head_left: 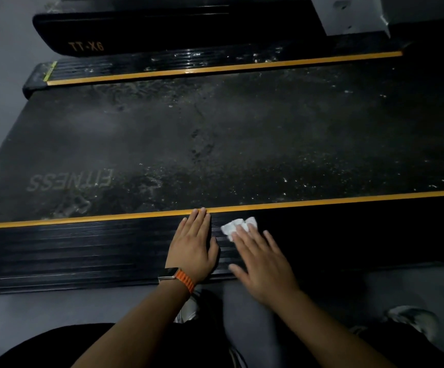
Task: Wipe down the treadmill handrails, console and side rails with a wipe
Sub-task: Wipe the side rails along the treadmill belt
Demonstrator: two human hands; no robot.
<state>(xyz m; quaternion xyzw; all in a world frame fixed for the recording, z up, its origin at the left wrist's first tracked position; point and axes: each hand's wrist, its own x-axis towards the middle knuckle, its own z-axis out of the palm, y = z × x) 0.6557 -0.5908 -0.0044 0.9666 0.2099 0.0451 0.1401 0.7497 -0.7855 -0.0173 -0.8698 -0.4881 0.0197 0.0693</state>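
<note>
Fingers (244, 231) of the right hand (264, 264) press flat, spread, on the wipe (235, 225) atop the left-right-running side rail (82, 243).

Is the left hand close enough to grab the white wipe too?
Probably yes. The left hand lies flat on the near side rail, right beside the wipe under the right hand's fingers. Only bare rail lies between them.

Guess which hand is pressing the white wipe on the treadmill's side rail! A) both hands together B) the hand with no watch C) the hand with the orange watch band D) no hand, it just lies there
B: the right hand, which has no watch, lies flat on the white wipe on the near side rail, while the left hand with the orange watch band rests bare beside it.
</note>
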